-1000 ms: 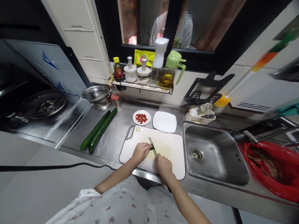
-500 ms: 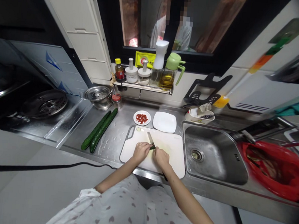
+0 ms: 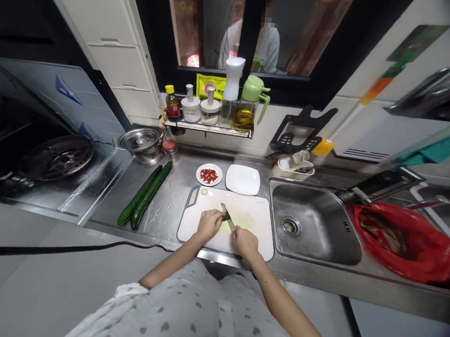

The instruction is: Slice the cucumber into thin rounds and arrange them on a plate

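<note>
On the white cutting board (image 3: 190,227) my left hand (image 3: 210,224) is closed on a short piece of cucumber (image 3: 225,217), most of it hidden by the fingers. My right hand (image 3: 245,240) grips the handle of a knife (image 3: 229,219). Its blade points away from me and lies against the right side of the cucumber piece. A thin cucumber slice (image 3: 204,191) rests near the board's far left corner. Two whole cucumbers (image 3: 151,196) lie side by side on the steel counter, left of the board.
Behind the board stand a small plate of chopped red chilli (image 3: 209,174) and a white square plate (image 3: 242,179). The sink (image 3: 313,231) is at the right, with a red plastic bag (image 3: 404,253) beyond it. A lidded steel pot (image 3: 141,144) stands back left, below a condiment shelf (image 3: 212,129).
My right hand has drawn back toward me and slightly right, so more of the blade shows beside the cucumber piece. The left hand still holds the piece. The whole view has shifted a little.
</note>
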Tool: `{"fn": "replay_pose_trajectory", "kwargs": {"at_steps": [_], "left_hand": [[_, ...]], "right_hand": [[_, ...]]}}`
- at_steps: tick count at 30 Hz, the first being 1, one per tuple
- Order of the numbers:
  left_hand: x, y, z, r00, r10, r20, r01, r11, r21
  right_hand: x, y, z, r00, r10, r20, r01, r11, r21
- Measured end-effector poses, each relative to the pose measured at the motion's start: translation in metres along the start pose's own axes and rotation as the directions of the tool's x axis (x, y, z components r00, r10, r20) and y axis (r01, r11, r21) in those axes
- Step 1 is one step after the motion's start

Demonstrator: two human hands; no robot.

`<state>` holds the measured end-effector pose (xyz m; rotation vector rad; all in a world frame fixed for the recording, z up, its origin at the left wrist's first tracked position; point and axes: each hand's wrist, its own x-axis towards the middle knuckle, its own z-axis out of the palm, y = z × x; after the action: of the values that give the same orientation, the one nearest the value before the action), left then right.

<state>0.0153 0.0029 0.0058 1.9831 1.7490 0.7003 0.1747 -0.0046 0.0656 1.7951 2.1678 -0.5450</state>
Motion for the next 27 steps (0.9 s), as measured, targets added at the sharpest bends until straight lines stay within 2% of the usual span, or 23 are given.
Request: {"fn": "replay_pose_trajectory", "kwargs": {"at_steps": [5, 9, 15, 22, 25, 27], "left_hand": [[-0.001, 0.003, -0.001, 0.999, -0.04, -0.011, 0.039, 0.999, -0.012], [-0.002, 0.002, 0.0, 0.999, -0.027, -0.021, 0.026, 0.999, -0.042], [0.002, -0.005, -0.004, 0.991, -0.065, -0.12, 0.054, 0.994, -0.096], [0.015, -0.02, -0.022, 0.923, -0.255, -0.288, 0.182, 0.949, -0.256], [0.023, -0.023, -0.033, 0.902, -0.326, -0.283, 0.234, 0.921, -0.313], [0.029, -0.024, -0.04, 0.905, -0.341, -0.253, 0.249, 0.909, -0.334]], "right_hand": [[-0.01, 0.015, -0.006, 0.999, 0.04, -0.033, -0.041, 0.998, -0.045], [-0.012, 0.023, -0.01, 0.994, 0.086, -0.061, -0.09, 0.994, -0.07], [-0.013, 0.031, -0.007, 0.98, 0.084, -0.183, -0.098, 0.993, -0.069], [-0.012, 0.042, 0.003, 0.93, -0.019, -0.367, -0.029, 0.992, -0.126], [-0.011, 0.043, 0.004, 0.907, -0.072, -0.415, 0.012, 0.989, -0.146], [-0.009, 0.043, 0.005, 0.89, -0.106, -0.443, 0.04, 0.987, -0.156]]}}
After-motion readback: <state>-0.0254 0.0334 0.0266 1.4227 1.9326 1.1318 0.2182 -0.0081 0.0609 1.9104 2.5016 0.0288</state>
